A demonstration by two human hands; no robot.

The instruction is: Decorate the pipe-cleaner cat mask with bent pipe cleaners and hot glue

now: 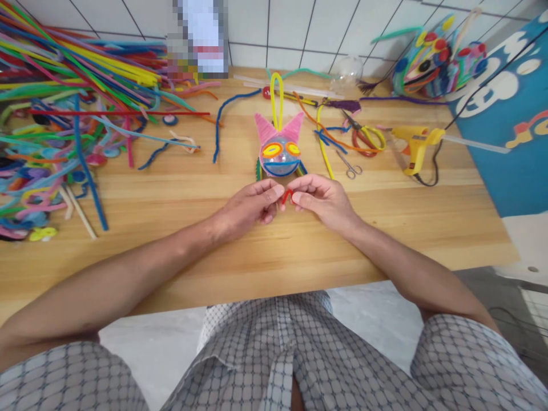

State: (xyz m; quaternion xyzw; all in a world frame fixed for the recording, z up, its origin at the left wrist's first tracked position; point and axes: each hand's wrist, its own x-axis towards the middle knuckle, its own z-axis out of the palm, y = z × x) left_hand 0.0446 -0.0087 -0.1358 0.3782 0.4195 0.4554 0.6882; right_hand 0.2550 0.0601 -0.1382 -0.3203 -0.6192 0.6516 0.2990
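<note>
Between my fingertips is a short, bent piece of red pipe cleaner. My left hand pinches its left end, and my right hand pinches the other end; the fingers partly cover it. Just beyond my hands sits a clear ball ornament made into a face. It has pink pointed ears, yellow and orange eyes, a blue mouth outline and a tall yellow loop on top. Its lower edge lies close to my fingertips.
Many colourful pipe cleaners pile up at the left. To the right lie orange-and-yellow scissors, small metal scissors and a yellow glue gun with a cord. Decorated ornaments stand at the back right, near a clear ball.
</note>
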